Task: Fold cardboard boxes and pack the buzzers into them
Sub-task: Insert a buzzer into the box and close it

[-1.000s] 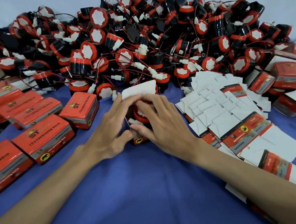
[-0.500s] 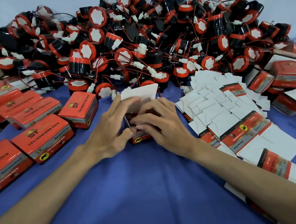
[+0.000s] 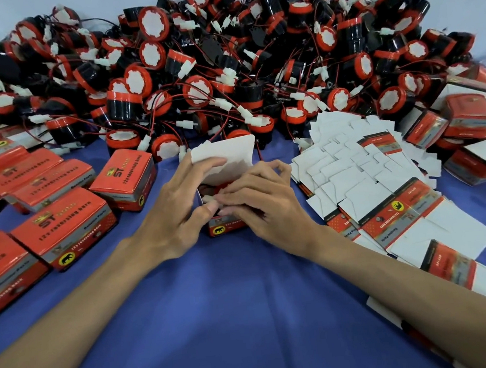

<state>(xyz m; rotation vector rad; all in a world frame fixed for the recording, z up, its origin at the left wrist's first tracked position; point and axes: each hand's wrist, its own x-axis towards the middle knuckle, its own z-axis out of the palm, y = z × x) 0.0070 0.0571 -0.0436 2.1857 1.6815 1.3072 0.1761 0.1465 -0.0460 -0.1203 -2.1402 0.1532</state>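
The open room is all on my side: the blue cloth of the counter (image 3: 234,310) runs bare from my forearms to the near edge. Everything else hems in the box (image 3: 225,227) I am working on. Just behind it the heap of buzzers (image 3: 223,66) spills down to the cloth, its nearest ones almost touching the box's raised white flap (image 3: 229,150). To the left stand closed boxes (image 3: 64,232) in loose rows, the closest one near my left wrist but apart from it. To the right a fan of flat cartons (image 3: 366,168) lies just beside my right knuckles, and beyond it are half-folded boxes (image 3: 468,118) at the counter's right edge. The box stands upright on the cloth between my hands, its top open, with something red and a white plug showing inside. My left grip (image 3: 176,220) holds it from the left, fingers laid over the inner face of the flap and thumb pressed against the near rim. My right grip (image 3: 268,208) is curled over the right side, fingertips (image 3: 226,198) bent down and pressing into the opening beside the left thumb; its own thumb is hidden.
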